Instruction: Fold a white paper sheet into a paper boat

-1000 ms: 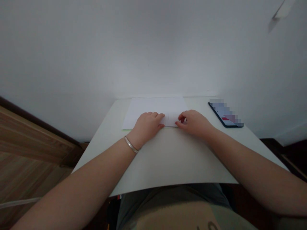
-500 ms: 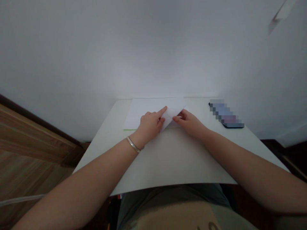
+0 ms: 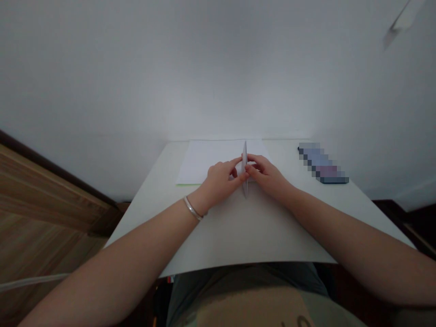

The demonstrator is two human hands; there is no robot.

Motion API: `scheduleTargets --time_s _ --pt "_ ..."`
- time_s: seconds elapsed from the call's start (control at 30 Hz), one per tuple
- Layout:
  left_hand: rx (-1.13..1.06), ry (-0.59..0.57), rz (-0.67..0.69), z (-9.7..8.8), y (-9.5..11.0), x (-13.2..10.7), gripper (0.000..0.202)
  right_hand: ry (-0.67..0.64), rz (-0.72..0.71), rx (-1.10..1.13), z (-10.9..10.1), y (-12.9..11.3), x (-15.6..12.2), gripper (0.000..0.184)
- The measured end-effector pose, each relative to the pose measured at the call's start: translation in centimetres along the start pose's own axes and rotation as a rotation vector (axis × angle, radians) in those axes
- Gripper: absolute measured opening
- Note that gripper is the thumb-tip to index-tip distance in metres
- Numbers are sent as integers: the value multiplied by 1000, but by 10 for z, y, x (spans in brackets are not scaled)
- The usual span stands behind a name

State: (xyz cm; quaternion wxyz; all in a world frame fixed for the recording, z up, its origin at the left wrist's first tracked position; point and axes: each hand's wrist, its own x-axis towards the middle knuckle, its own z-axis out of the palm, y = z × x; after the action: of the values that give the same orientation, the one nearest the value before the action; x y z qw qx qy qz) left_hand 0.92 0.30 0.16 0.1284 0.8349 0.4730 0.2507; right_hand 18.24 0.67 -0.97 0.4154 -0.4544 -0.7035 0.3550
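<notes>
A small folded piece of white paper [image 3: 244, 181] stands on edge between my two hands, seen almost edge-on as a thin upright strip. My left hand [image 3: 221, 181], with a silver bangle on its wrist, pinches the paper from the left side. My right hand [image 3: 267, 175] pinches it from the right. Both hands rest over the middle of a white table [image 3: 238, 227].
A stack of white sheets [image 3: 204, 161] lies flat behind my hands, with a green edge showing under it at the left. A dark phone [image 3: 323, 168] lies at the table's right rear. A white wall rises behind the table; a wooden panel [image 3: 41, 204] stands at the left.
The small paper lay flat under my fingers, then one corner was lifted. Now it is folded together and held upright on edge between both hands.
</notes>
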Motion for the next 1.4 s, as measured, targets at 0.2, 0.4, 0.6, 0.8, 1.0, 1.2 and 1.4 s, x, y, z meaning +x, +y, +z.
scheduleTargets --time_s 0.2,0.4,0.6,0.8,1.0,1.2,1.4 --pt "-323 54 33 10 -6 1 50 -14 -37 3 -1 5 0 42" --pt "-527 27 36 16 -12 4 47 -52 -116 -47 -4 7 -1 45" --pt "-597 -1 89 14 -13 6 51 -83 -95 7 -5 10 -2 56" --pt "-635 -10 112 16 -15 8 49 -112 -97 22 -5 11 -2 57" --pt "-689 -18 88 18 -19 8 48 -92 -118 -92 -4 7 -3 54" --pt "-767 -36 70 17 -17 8 45 -79 -123 -102 -5 2 -6 52" --pt "-735 -36 66 13 -13 5 46 -84 -126 -133 -5 -2 -8 63"
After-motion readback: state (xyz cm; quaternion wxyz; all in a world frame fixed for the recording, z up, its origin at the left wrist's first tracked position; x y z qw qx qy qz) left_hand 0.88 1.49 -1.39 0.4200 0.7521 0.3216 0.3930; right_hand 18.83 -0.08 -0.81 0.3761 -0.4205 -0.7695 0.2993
